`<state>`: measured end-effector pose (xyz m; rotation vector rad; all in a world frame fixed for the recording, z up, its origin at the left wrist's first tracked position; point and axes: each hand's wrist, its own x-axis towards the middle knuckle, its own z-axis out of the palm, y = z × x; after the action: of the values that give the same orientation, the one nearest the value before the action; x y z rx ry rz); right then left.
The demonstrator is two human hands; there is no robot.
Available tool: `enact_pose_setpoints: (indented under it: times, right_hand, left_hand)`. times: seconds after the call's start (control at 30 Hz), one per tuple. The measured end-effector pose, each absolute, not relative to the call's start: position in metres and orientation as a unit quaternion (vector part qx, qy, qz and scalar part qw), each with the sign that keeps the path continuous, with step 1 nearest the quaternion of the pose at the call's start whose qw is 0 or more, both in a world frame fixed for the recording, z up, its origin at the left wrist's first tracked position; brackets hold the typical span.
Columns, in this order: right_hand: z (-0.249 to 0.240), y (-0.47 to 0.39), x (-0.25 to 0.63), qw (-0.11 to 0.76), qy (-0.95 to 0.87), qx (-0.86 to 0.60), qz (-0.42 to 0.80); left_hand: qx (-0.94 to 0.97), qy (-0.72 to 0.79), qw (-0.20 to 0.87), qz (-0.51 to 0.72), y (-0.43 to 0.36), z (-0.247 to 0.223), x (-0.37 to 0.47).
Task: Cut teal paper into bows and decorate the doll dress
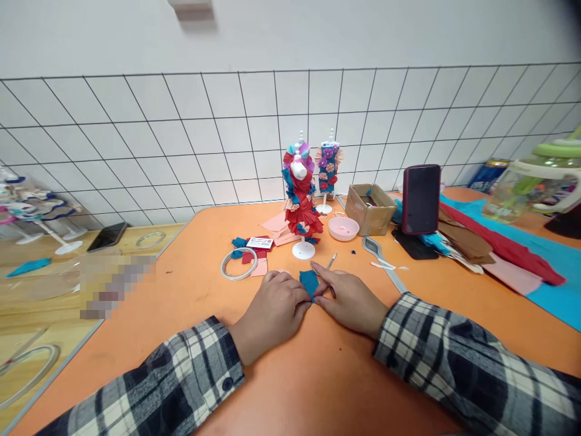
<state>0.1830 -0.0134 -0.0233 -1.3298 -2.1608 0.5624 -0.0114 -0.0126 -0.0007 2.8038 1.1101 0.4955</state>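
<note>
A small piece of blue paper (309, 283) is held between my two hands above the orange table (290, 381). My left hand (278, 306) pinches its lower left edge, fingers curled. From the other side, my right hand (351, 298) grips the lower right edge with thumb and fingers. A thin white stick (332, 261) lies just beyond my right fingers. Behind the paper stands a small mannequin in a red ruffled dress (305, 215) with blue and pink pieces.
A tape roll (239, 264) and paper scraps (259, 266) lie left of the mannequin. Behind and right are a pink bowl (344, 229), cardboard box (370, 212), upright phone (421, 200), scissors-like grey item (373, 246), coloured paper sheets (517, 242) and a clear jug (512, 188).
</note>
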Motion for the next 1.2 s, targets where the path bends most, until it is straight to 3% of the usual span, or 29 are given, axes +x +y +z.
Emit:
enact_pose_setpoints:
  times: [1.2]
  right_hand:
    - [-0.023, -0.014, 0.176, 0.29, -0.808, -0.475, 0.191]
  left_hand:
    - [0.915, 0.372, 0.032, 0.15, -0.005, -0.01, -0.011]
